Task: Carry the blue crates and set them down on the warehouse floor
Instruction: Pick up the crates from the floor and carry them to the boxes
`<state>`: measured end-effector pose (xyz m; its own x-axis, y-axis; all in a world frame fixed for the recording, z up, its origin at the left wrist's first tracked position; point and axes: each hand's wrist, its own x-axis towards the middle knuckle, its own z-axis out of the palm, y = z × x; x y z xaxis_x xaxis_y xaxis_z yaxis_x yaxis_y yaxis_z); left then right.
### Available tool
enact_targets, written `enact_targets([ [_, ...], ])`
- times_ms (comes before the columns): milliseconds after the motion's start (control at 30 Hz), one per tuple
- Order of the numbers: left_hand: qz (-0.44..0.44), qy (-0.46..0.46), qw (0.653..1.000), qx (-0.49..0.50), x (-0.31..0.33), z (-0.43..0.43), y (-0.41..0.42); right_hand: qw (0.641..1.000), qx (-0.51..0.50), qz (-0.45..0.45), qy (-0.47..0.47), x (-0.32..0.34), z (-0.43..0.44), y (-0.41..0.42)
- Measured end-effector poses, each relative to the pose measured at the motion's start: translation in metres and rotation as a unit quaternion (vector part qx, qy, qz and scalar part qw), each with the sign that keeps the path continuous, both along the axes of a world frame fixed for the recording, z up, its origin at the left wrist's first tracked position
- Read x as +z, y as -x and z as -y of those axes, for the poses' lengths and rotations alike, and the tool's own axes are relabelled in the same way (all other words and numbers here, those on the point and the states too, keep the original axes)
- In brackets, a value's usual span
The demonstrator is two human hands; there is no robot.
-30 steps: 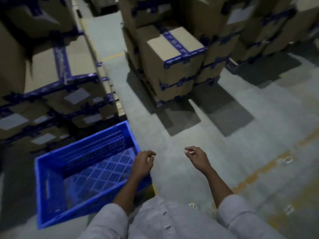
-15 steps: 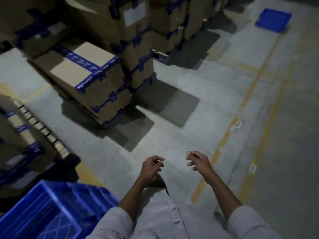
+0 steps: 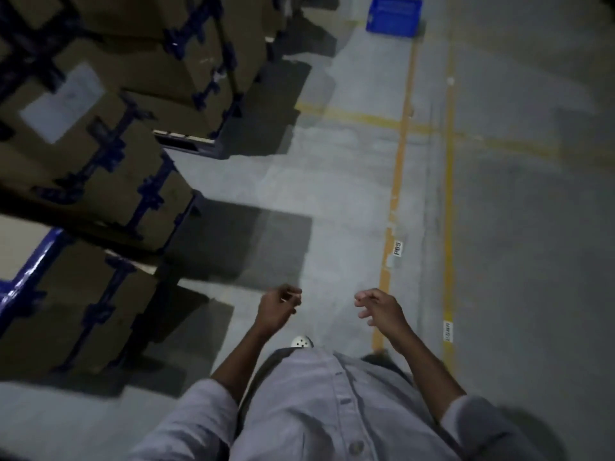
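Observation:
A blue crate [image 3: 393, 15] sits on the grey warehouse floor [image 3: 349, 181] far ahead, at the top of the view. My left hand [image 3: 277, 307] hangs in front of my body with its fingers loosely curled and nothing in it. My right hand [image 3: 377, 307] is level with it, a short gap to the right, fingers spread and curled, holding nothing. Both hands are far from the crate. The crate that stood at my left side is out of view.
Stacks of cardboard boxes [image 3: 100, 151] bound with blue tape line the left side on pallets and cast dark shadows on the floor. Two yellow floor lines [image 3: 397, 181] run ahead toward the far crate, with small white labels [image 3: 397, 248] beside them. My white shoe [image 3: 301, 342] shows below my hands.
The view has swung right, away from the blue crate near my left side, which has left the frame. The far crate is now straight ahead. Both hands stay empty.

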<state>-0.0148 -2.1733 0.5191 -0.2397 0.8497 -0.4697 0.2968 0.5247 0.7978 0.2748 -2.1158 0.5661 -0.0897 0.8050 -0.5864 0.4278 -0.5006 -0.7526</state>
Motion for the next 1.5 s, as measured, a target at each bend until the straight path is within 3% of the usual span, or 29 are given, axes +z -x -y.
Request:
enact_targets([
  [133,0.004,0.011,0.998,-0.058,0.014,-0.103,0.009,1.0,-0.019,-0.003,0.024,-0.001,-0.073,-0.006],
  [367,0.009,0.084,0.99,-0.11,-0.036,-0.241,-0.014,0.997,-0.016,-0.015,0.074,-0.058,-0.223,-0.018],
  [467,0.009,0.086,0.976,-0.198,-0.036,-0.334,-0.023,0.997,0.03,-0.034,0.068,-0.047,-0.33,-0.023],
  [567,-0.054,0.047,0.969,-0.236,-0.021,-0.455,-0.028,1.0,0.011,-0.012,0.019,-0.013,-0.465,-0.031],
  [667,-0.055,0.001,0.977,-0.207,0.012,-0.569,-0.037,0.999,0.009,0.016,-0.031,0.013,-0.584,-0.039],
  [733,-0.048,-0.022,0.99,-0.133,0.026,-0.631,-0.038,0.999,0.016,0.015,-0.034,0.021,-0.649,-0.037],
  [867,-0.005,-0.026,0.998,-0.062,0.016,-0.728,-0.032,0.999,0.031,0.014,-0.038,0.012,-0.762,-0.015],
  [1033,-0.029,-0.007,0.986,-0.162,-0.025,-0.861,-0.006,0.999,0.041,-0.003,-0.004,-0.031,-0.875,0.001],
  [1133,-0.026,-0.04,0.995,-0.087,-0.014,-1.0,0.025,1.0,-0.008,-0.006,0.013,-0.039,-0.962,0.004],
  [1233,-0.056,-0.051,0.993,-0.09,0.002,-1.139,0.05,0.996,-0.084,-0.01,-0.007,-0.019,-1.064,0.017],
  [1333,-0.109,-0.035,0.98,-0.163,0.014,-1.247,0.061,0.997,-0.078,0.01,-0.022,0.02,-1.162,0.031],
  [1500,-0.098,-0.036,0.969,-0.222,0.008,-1.389,0.057,0.996,-0.073,0.032,-0.042,0.013,-1.313,0.019],
])
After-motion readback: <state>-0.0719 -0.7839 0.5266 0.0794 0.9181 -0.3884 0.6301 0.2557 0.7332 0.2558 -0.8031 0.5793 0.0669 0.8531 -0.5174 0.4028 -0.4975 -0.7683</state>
